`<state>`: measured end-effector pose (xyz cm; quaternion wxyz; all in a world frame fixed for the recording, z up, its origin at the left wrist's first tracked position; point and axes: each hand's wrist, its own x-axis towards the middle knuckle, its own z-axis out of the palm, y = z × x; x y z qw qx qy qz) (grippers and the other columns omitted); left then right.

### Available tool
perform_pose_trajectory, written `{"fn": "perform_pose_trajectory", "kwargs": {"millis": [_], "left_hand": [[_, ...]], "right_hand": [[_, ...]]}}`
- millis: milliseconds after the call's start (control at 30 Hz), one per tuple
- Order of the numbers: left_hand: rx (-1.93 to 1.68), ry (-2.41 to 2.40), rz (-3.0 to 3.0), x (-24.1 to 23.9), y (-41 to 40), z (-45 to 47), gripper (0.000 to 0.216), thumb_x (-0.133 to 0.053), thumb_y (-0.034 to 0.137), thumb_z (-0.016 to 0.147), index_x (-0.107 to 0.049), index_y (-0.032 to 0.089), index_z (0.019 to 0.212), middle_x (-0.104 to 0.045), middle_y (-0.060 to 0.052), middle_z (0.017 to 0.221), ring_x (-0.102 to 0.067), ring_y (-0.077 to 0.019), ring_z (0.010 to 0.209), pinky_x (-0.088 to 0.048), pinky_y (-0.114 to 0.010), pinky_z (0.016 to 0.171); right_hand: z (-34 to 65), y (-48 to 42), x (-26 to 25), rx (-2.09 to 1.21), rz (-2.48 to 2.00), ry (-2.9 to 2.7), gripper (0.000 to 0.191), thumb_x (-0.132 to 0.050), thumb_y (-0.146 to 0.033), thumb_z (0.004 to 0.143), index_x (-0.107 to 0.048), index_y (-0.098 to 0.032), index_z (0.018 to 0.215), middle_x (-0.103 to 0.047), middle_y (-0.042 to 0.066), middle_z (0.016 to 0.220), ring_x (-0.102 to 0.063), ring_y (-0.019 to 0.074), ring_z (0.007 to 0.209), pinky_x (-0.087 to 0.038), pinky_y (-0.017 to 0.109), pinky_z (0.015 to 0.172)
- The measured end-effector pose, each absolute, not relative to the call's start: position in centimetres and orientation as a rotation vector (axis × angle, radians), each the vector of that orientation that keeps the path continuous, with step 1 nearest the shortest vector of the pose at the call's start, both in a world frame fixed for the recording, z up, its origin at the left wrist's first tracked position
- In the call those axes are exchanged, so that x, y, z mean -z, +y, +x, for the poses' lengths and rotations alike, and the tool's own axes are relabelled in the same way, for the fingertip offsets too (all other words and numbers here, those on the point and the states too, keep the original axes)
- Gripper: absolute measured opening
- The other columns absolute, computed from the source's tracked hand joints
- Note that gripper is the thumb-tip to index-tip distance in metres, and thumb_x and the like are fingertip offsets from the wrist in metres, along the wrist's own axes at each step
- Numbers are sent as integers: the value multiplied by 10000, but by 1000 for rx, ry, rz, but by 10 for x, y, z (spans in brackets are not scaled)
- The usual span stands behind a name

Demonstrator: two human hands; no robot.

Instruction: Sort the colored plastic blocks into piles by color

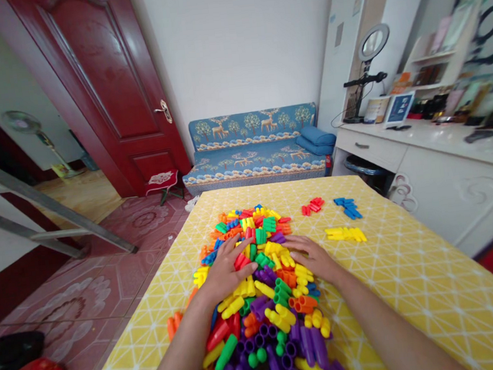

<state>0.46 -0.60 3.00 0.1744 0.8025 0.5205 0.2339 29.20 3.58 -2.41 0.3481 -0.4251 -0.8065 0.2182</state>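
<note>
A heap of plastic bullet-shaped building blocks in purple (273, 366), green (225, 353), yellow (232, 307), orange and red lies on the table. My left hand (227, 270) rests on the left side of the heap, its fingers apart and stretched forward. A red block (241, 261) shows between its thumb and forefinger, not visibly gripped. On the heap's right edge lies my right hand (313, 257), fingers extended beside yellow blocks (283, 255). Nothing appears held in it.
Right of the heap, on the yellow patterned tablecloth (399, 274), sit small separate groups of red blocks (312, 206), blue blocks (347, 208) and yellow blocks (345, 234). A blue sofa (256, 154) stands beyond the table, and a white dresser (441, 174) at the right.
</note>
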Motion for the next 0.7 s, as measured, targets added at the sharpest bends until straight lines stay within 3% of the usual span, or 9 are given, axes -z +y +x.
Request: {"fn": "perform_pose_trajectory", "kwargs": {"millis": [333, 700], "left_hand": [[-665, 1468, 2280, -30, -6, 4, 627, -516, 582, 849, -387, 348, 1416, -303, -55, 1527, -238, -298, 1406, -220, -518, 1133], [-649, 1479, 2272, -33, -8, 6, 620, -525, 557, 855, -387, 339, 1419, -302, -59, 1528, -236, -299, 1407, -223, -514, 1133]], "right_hand": [[289, 33, 16, -721, -1109, -1923, 279, -589, -419, 822, -731, -227, 966, -672, 91, 1120, -587, 247, 1093, -412, 441, 1005], [290, 32, 15, -738, -1105, -1905, 307, -600, -458, 814, -736, -226, 963, -671, 93, 1122, -589, 252, 1088, -417, 448, 999]]}}
